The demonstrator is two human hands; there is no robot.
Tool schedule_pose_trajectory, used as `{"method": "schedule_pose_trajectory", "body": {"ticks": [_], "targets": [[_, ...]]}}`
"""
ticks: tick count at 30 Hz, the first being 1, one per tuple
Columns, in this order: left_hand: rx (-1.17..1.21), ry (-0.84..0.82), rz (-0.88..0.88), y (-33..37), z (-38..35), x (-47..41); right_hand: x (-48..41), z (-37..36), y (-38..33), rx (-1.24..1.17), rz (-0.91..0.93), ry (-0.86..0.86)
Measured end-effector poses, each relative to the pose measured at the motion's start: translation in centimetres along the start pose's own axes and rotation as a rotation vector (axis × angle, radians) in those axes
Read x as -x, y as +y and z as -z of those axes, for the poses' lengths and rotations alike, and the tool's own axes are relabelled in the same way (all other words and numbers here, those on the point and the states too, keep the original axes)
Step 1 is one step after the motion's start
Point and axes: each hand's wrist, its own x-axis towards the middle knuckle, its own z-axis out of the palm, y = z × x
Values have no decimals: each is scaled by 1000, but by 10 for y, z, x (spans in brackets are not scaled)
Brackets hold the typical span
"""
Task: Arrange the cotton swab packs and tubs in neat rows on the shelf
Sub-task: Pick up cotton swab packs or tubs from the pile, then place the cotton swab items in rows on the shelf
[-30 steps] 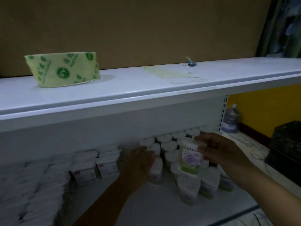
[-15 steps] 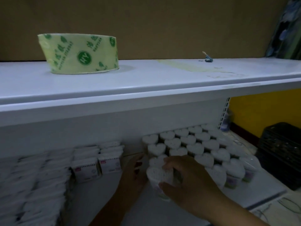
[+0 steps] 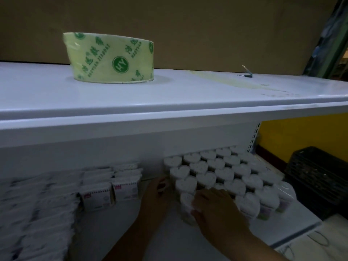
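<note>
The heart-topped tubs (image 3: 224, 174) stand in tight slanting rows on the right half of the lower shelf (image 3: 116, 223), running back to its rear wall and out to its right end. The right hand (image 3: 212, 206) is clamped on the front tub (image 3: 185, 200) at the near left corner of that block, fingers curled over its lid and side. The left hand (image 3: 156, 193) lies apart from it, fingers fairly straight and touching the left flank of the tub rows.

Between the tubs and the boxed packs (image 3: 125, 189) runs a bare strip of shelf, widening toward the front edge; both forearms cross it. The boxed packs sit in short rows, touching one another. Left of them lie stacked bagged packs (image 3: 37, 204), smeared by blur and cut off by the picture's left edge, so their order cannot be made out.

The upper shelf (image 3: 169, 102) overhangs closely, hiding the back rows of packs and leaving little headroom over the rear tubs. On it stand a roll of printed tape (image 3: 111, 59) and, well apart to the right, a small clip (image 3: 246, 73).

The right hand covers most of the front tub and the tubs just behind it. Labels on the front-right tubs are too blurred to read. A dark crate (image 3: 318, 178) sits beyond the shelf's right end.
</note>
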Motion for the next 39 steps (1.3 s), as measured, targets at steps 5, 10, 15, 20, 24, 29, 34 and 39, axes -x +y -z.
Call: {"method": "schedule_pose_trajectory", "body": {"ticks": [5, 10, 15, 20, 24, 29, 34, 39], "targets": [[93, -15, -47, 4, -14, -5, -3, -11, 5, -15, 25, 19], [109, -14, -38, -8, -18, -3, 0, -17, 4, -21, 7, 75], [121, -42, -53, -15, -18, -9, 5, -20, 5, 0, 1, 112], [183, -53, -45, -18, -18, -9, 1, -14, 6, 28, -2, 52], [159, -8, -68, -13, -17, -6, 2, -11, 5, 22, 18, 48], [-2, 136, -23, -1, -16, 4, -4, -1, 4, 28, 59, -51], [-345, 255, -26, 16, -8, 26, -16, 10, 12, -6, 91, -197], [-613, 192, -70, 66, 21, 69, -24, -6, 17, 18, 180, -354]]}}
